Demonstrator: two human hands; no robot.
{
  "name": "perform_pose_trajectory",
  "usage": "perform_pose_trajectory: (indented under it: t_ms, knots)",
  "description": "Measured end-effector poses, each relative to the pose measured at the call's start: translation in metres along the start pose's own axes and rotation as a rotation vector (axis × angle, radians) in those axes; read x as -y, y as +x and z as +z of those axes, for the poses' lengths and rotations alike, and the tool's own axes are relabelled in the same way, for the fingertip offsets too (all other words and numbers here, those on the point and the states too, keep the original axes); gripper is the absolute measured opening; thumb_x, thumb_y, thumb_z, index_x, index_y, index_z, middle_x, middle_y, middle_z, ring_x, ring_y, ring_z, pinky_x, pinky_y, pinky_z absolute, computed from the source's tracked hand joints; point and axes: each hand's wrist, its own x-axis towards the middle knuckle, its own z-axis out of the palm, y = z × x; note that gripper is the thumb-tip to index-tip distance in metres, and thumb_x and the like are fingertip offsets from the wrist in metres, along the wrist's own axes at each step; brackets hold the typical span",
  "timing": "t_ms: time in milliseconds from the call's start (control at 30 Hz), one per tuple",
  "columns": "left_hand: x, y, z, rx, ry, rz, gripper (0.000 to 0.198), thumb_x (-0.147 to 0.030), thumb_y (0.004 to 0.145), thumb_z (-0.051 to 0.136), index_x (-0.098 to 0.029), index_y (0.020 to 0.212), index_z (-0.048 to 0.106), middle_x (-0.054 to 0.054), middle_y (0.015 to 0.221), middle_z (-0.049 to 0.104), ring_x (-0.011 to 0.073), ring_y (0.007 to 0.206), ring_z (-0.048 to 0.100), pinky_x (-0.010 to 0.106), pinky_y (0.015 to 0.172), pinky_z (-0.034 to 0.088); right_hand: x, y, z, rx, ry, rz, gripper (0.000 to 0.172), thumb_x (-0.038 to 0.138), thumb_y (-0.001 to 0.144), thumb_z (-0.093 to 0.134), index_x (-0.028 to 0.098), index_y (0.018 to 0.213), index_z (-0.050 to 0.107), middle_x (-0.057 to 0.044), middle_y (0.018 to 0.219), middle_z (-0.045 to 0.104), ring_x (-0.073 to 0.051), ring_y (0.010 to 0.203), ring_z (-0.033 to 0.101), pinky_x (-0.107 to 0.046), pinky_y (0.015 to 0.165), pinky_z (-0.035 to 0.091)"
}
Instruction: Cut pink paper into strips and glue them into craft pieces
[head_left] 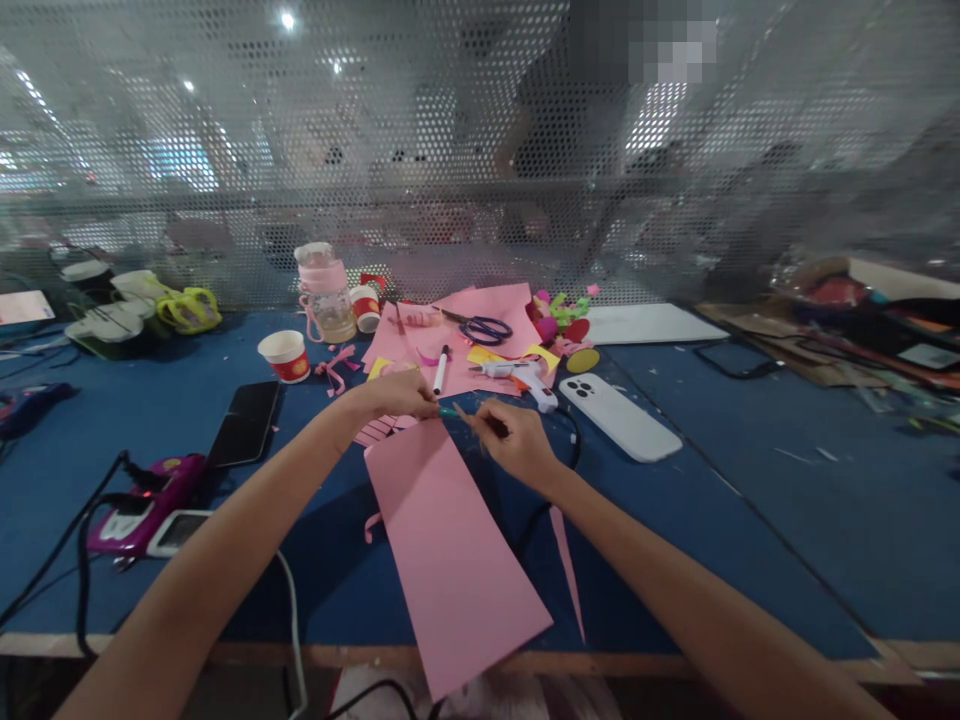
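A long pink paper sheet lies on the blue table, reaching from my hands to the near edge. My left hand is closed in a pinch on the sheet's far corner. My right hand is closed around a thin stick-like tool whose teal tip points at the left hand's fingertips. A narrow pink paper sliver lies just right of the sheet.
Beyond my hands lie more pink paper, scissors, a white marker, a glue gun and paper flowers. A white phone, a black phone, paper cups, a pink bottle and cables surround them. Perforated mesh backs the table.
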Motion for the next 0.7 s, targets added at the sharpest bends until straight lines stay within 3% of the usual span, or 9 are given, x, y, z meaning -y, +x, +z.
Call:
perform_pose_trajectory:
  t_ms: [433, 700]
  knots:
    - [0.0010, -0.0016, -0.0012, 0.038, -0.164, 0.005, 0.015, -0.024, 0.058, 0.060, -0.013, 0.048, 0.057, -0.004, 0.044, 0.044, 0.0071, 0.048, 0.037, 0.021, 0.051, 0.030, 0.0003, -0.0005, -0.0001, 0.016, 0.005, 0.040, 0.028, 0.031, 0.079, 0.048, 0.021, 0.054, 0.042, 0.003, 0.044, 0.048, -0.009, 0.041, 0.044, -0.022, 0.044, 0.032]
    - [0.0024, -0.0008, -0.0007, 0.052, -0.120, 0.018, 0.020, -0.026, 0.059, 0.057, -0.013, 0.045, 0.051, -0.005, 0.042, 0.037, 0.0065, 0.044, 0.031, 0.022, 0.046, 0.024, 0.0002, -0.0010, 0.0000, 0.013, -0.004, 0.034, 0.027, 0.030, 0.079, 0.048, 0.020, 0.054, 0.042, 0.003, 0.044, 0.047, -0.010, 0.041, 0.044, -0.022, 0.044, 0.031]
